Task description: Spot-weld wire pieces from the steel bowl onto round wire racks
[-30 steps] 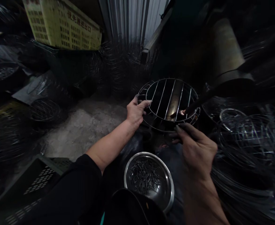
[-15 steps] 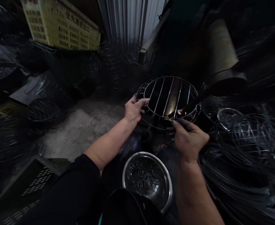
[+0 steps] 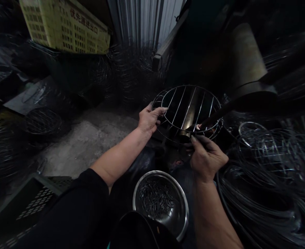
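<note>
A: Entry one, the grip?
B: Left hand (image 3: pixel 149 117), one: thumb above, fingers below, grasping the left edge of a round wire rack (image 3: pixel 178 105). Right hand (image 3: pixel 208 155), one: thumb and fingers drawn together at the rack's near edge; whether they pinch the wire or some small piece, I cannot tell.
A: The rack itself?
B: One, two rings, parallel bars across the upper; located ahead of the person, raised, tilted slightly.
A: Inside its outline?
B: Brass-coloured rod (image 3: pixel 189 119), one, seen between the bars. Copper-coloured tip (image 3: pixel 199 127), one, on a dark arm, close by the right fingertips.
A: Below the hands?
B: Metal bowl (image 3: pixel 159 172), round, one, between the forearms; contents, short dark wire pieces (image 3: pixel 156 199).
A: Right side?
B: Wire coils (image 3: pixel 271 207), heaped; wire grids (image 3: pixel 277 152) behind them.
A: Left side?
B: Green crate (image 3: pixel 27 204), perforated, near the left sleeve. Farther off, yellow crate (image 3: pixel 66 29), one, red characters on its side.
A: Backdrop?
B: Corrugated panel (image 3: pixel 147 20), pale grey.
</note>
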Action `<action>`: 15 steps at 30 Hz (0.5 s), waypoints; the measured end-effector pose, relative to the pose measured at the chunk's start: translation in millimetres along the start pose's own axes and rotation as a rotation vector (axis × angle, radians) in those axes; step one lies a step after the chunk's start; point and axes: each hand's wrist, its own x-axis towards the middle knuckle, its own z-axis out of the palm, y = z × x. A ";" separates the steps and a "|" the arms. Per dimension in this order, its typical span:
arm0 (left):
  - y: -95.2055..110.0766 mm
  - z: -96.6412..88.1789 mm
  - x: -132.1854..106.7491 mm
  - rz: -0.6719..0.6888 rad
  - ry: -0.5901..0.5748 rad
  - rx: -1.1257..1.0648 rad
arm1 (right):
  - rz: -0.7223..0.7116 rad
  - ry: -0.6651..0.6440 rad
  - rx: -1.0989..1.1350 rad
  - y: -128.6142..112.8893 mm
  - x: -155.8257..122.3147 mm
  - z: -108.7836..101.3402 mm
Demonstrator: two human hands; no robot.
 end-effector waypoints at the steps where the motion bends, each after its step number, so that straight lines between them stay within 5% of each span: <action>1: 0.3 1.1 0.9 -0.008 -0.001 0.000 | -0.004 -0.003 0.003 -0.3 1.4 0.5; 15: -3.7 7.7 13.5 -0.022 0.031 0.028 | -0.030 -0.023 -0.003 0.4 12.4 1.8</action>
